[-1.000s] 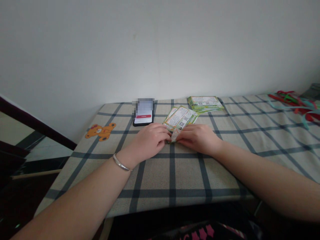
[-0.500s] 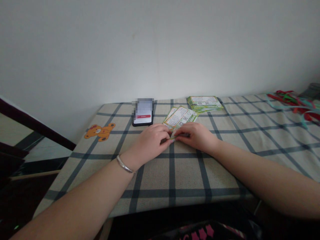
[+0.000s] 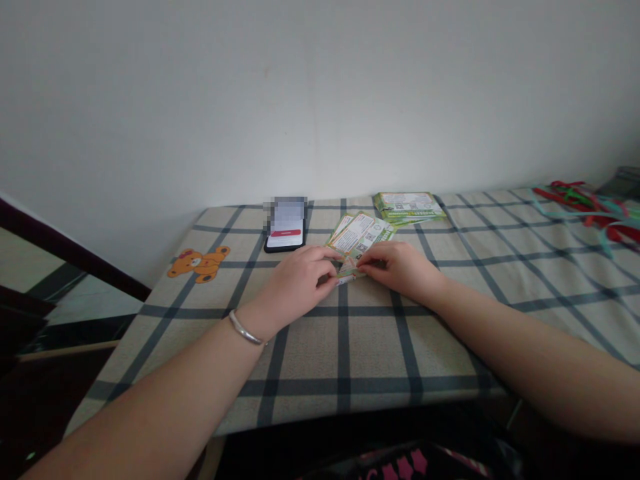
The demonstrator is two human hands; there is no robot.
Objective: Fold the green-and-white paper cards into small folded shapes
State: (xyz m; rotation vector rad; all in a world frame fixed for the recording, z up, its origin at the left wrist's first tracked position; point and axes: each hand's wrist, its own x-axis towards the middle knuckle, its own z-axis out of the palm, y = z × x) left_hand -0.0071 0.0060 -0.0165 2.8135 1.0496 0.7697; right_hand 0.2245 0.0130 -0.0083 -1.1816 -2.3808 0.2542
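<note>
Between my two hands is a small printed paper piece, its near edge just above the tablecloth. My left hand, with a silver bangle at the wrist, pinches its left side between thumb and fingers. The fingers of my right hand are closed on its right side. Right behind the hands lie several green-and-white printed cards, fanned out and overlapping; the fingers partly cover their near ends. Whether the held piece is folded I cannot make out.
A stack of similar cards lies by the wall. A phone with a lit screen is at the back left, an orange bear cutout further left. Red, green and pale blue strips are heaped at the right. Checked cloth covers the table.
My hands have moved slightly apart, the right one to the right and the left one to the left. More of the paper piece between them now shows.
</note>
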